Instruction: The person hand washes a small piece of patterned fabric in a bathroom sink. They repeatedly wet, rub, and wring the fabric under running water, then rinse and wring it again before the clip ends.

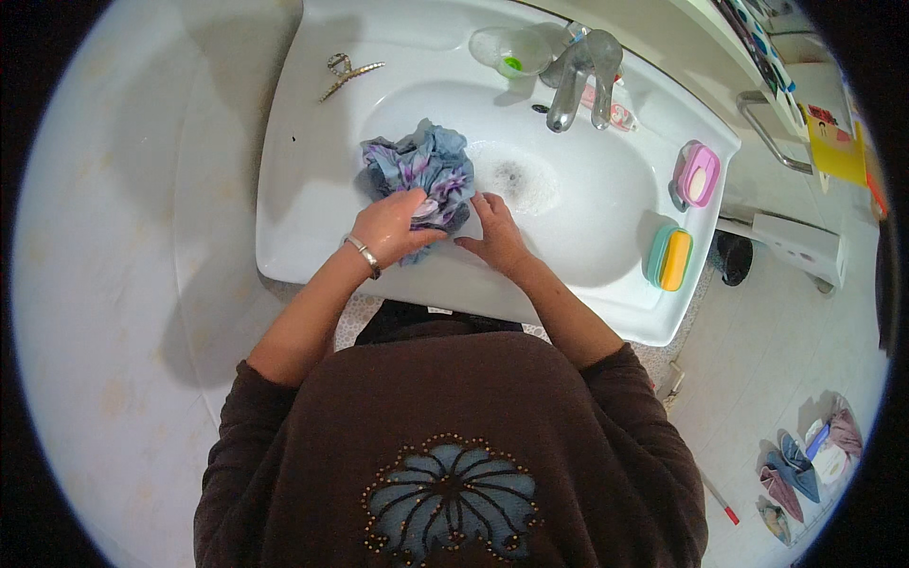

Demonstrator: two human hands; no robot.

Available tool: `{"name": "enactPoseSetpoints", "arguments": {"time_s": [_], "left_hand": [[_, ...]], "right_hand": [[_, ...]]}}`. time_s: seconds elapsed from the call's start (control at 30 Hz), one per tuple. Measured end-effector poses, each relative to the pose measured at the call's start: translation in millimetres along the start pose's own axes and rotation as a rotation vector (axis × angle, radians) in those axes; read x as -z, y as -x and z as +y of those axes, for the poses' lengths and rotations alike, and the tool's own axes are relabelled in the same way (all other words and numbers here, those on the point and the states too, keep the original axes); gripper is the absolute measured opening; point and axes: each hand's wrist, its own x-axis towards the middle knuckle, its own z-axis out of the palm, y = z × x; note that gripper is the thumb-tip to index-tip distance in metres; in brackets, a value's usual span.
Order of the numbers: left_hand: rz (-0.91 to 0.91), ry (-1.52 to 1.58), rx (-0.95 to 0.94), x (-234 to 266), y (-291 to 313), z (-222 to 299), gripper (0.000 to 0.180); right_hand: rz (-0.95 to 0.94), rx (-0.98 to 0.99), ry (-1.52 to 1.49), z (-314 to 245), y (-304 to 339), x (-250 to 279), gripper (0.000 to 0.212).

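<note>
Obs.: You stood at a white ceramic washbasin [312, 218], both forearms reaching in over its near rim. Your left hand [390, 230], a metal bangle [364, 256] at the wrist, was closed on top of a crumpled blue-and-purple patterned cloth [421, 168], pressing it against the left slope of the bowl. Your right hand [494, 232] lay just beside the cloth's lower right edge, fingers bent and touching it; whether it actually pinched fabric you could not tell from this angle.

Progress, as judged: the cloth looked wet and bunched, and a patch of suds [519, 183] sat around the drain, so soaping appeared already under way. No water ran from the chrome tap [579, 80]; rinsing and wringing seemed yet to come.

Surroundings: a yellow soap bar in a teal dish [670, 257] and a pale soap in a pink dish [698, 175] on the right ledge; a clear plastic cup [511, 50] beside the tap; a gold hair claw [347, 72] on the far left ledge.
</note>
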Motion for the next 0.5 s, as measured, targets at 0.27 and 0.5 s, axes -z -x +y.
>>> {"name": "enactPoseSetpoints", "arguments": {"time_s": [0.27,0.5], "left_hand": [[0.577,0.391,-0.219,27,15,36,0.024],[0.534,0.967,0.145,25,17,39,0.022]], "right_hand": [[0.212,0.085,-0.455,-6,-2,24,0.035],[0.13,-0.18,-0.691,-52,16,144,0.022]]}}
